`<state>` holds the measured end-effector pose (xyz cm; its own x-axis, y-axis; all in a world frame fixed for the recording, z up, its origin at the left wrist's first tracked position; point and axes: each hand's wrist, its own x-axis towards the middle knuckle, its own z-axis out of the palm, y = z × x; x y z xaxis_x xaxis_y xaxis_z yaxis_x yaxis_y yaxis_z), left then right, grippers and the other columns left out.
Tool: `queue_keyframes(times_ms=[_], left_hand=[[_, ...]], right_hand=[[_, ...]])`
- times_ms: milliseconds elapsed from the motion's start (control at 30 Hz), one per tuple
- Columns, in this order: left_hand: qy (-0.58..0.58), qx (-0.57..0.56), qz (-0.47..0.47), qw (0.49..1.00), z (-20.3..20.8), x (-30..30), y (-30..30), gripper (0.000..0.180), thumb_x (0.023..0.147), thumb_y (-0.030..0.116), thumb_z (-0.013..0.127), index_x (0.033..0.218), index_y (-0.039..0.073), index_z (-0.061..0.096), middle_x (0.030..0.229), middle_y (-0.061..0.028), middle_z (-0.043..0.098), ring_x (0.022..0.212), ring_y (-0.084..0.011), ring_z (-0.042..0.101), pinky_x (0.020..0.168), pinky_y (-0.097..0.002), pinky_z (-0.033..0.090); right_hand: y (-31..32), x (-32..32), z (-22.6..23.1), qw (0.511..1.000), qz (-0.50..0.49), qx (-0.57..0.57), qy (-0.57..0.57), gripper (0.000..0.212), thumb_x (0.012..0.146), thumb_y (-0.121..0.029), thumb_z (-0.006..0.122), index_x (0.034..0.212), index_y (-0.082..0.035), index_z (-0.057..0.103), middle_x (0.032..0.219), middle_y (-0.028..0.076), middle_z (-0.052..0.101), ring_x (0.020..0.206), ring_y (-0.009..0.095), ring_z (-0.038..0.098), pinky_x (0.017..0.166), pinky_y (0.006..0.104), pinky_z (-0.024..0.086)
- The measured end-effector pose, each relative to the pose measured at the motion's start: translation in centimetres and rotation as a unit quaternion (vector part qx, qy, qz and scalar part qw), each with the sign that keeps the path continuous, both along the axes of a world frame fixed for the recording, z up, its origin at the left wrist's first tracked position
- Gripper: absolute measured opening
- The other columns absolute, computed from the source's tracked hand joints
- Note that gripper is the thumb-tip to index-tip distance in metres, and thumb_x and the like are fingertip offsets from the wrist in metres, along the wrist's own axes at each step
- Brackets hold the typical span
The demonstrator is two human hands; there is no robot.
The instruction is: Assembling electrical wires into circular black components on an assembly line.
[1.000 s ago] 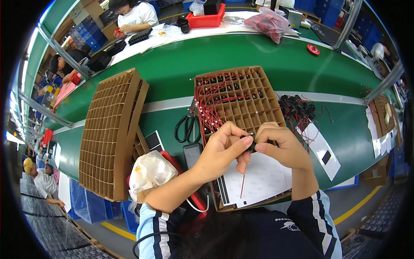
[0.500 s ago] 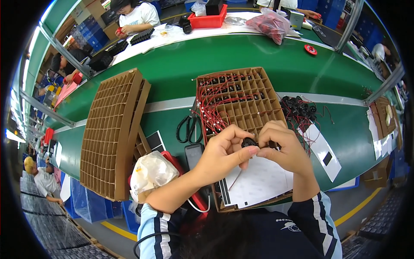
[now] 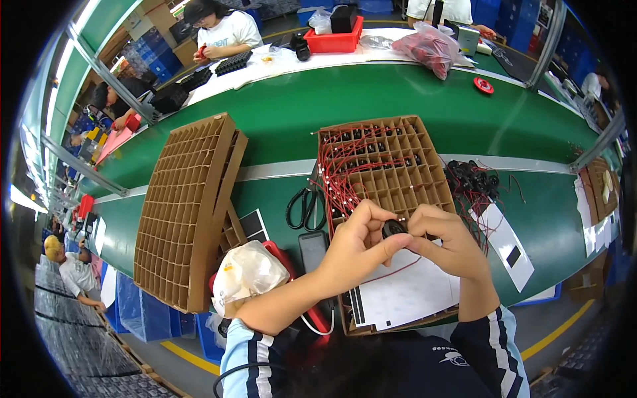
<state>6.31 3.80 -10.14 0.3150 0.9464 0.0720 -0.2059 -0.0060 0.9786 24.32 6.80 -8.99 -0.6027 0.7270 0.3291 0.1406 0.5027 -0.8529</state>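
Over the divided cardboard box (image 3: 434, 174), my left hand (image 3: 358, 249) pinches a small black round part (image 3: 393, 229) between thumb and fingers. My right hand (image 3: 451, 244) is closed right beside it, thumb against curled fingers; what these hold is hidden. A thin red wire (image 3: 401, 268) trails below the hands over a white printed sheet (image 3: 411, 295), which covers the near part of the box. Several black parts with red wires (image 3: 365, 149) sit in the far cells, their wires bunched along the left side.
Left of the box lie black scissors (image 3: 306, 207), a dark phone-like device (image 3: 313, 251) and a white plastic bag (image 3: 249, 275). Stacked cardboard dividers (image 3: 179, 212) stand farther left. To the right is a tangled pile of black wired parts (image 3: 472, 178). A person (image 3: 225, 33) works across the green bench.
The whole view has shifted slightly, with the scene lower and to the right. My hands stay together at the black part, which has turned a little; a red wire now shows beneath them.
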Motion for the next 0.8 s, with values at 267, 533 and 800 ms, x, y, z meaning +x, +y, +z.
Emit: queue_keyframes(times_ms=[267,533,800], left_hand=[[-0.078,-0.042,0.012,0.996,-0.09,-0.08,0.07,0.026,0.086,0.009,0.054,0.092,0.005,0.030,0.067,-0.0058,0.052,0.050,-0.0077,0.047,0.043,-0.0197,0.036],[-0.028,-0.010,-0.005,1.000,-0.17,0.10,0.13,0.032,0.083,0.009,0.060,0.092,0.005,0.030,0.069,-0.0052,0.052,0.054,-0.0079,0.052,0.047,-0.0194,0.040],[-0.035,-0.032,-0.002,0.999,-0.52,0.25,0.14,0.033,0.083,0.011,0.060,0.093,0.004,0.029,0.069,-0.0046,0.053,0.055,-0.0078,0.054,0.049,-0.0201,0.042]], right_hand=[[0.47,-0.22,-0.41,1.000,-0.011,0.013,0.007,0.012,0.077,-0.012,0.062,0.072,-0.003,0.057,0.071,0.004,0.051,0.066,0.017,0.047,0.059,0.0285,0.035],[0.29,-0.16,-0.73,1.000,-0.014,-0.007,-0.009,0.014,0.077,-0.016,0.062,0.072,-0.005,0.056,0.070,0.003,0.051,0.067,0.018,0.047,0.066,0.0294,0.034],[-0.28,-0.39,0.10,0.996,-0.080,0.014,-0.049,0.016,0.076,-0.020,0.064,0.075,-0.006,0.055,0.071,0.002,0.054,0.071,0.017,0.049,0.074,0.0301,0.032]])
